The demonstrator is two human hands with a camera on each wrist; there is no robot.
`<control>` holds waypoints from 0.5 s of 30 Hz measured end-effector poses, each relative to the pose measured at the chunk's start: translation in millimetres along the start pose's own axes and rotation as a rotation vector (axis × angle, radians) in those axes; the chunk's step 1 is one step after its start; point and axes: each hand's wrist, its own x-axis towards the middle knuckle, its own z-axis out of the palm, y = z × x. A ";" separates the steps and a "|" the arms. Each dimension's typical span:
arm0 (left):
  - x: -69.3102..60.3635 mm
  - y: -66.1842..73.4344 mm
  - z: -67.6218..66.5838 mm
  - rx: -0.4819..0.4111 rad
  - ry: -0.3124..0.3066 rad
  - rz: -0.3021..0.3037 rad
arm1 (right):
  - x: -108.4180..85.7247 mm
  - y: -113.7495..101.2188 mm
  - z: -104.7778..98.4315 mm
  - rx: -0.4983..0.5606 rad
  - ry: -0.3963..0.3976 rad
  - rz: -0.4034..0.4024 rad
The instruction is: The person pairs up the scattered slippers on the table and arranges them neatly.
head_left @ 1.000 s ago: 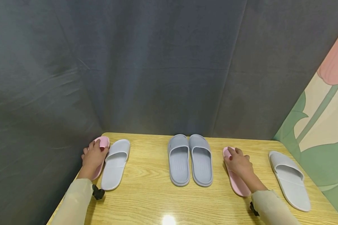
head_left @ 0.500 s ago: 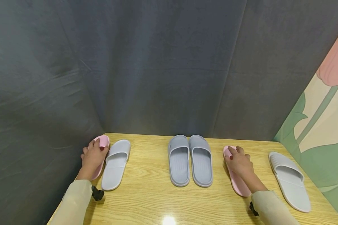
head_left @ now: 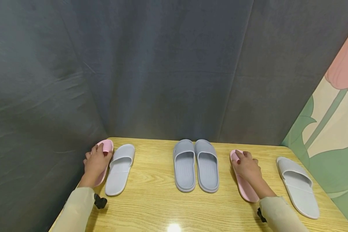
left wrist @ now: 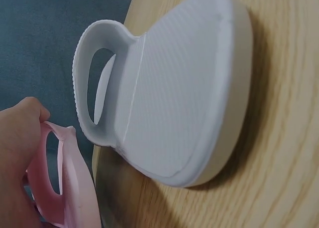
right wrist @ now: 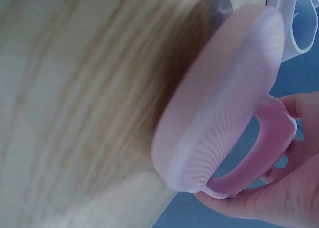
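At the table's far left, my left hand [head_left: 95, 162] grips a pink slipper [head_left: 108, 145] by its strap. Close to the right of that slipper lies a white slipper [head_left: 119, 175]; the left wrist view shows its sole and arched strap beside the hand. My right hand [head_left: 247, 167] holds another pink slipper [head_left: 246, 191] on the right half of the table. In the right wrist view, thumb and fingers [right wrist: 299, 106] pinch the strap from both sides. Each hand covers part of its slipper in the head view.
Two grey slippers [head_left: 185, 170] stand side by side mid-table, toes toward the dark curtain [head_left: 168, 71]. A second white slipper [head_left: 303, 195] lies near the right edge of the wooden table [head_left: 150, 209]. A flower-painted wall [head_left: 330, 129] borders that side.
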 end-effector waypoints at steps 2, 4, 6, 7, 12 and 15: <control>-1.4 0.9 -0.6 0.002 0.006 0.008 | -0.9 -1.3 -1.2 0.001 0.002 0.003; -3.2 1.7 -1.2 0.007 0.011 0.018 | -1.3 -2.5 -2.0 0.002 0.007 0.005; -4.2 2.3 -1.8 0.008 0.018 0.023 | -1.6 -3.3 -2.7 0.004 0.014 0.007; -4.8 2.7 -2.2 0.008 0.022 0.025 | -1.7 -3.7 -2.9 0.006 0.018 0.005; -8.4 7.0 -5.5 -0.001 0.040 0.041 | -2.9 -4.0 -5.2 0.012 0.040 -0.009; -10.4 10.0 -7.6 -0.006 0.040 0.050 | -3.4 -5.1 -6.9 0.010 0.046 -0.014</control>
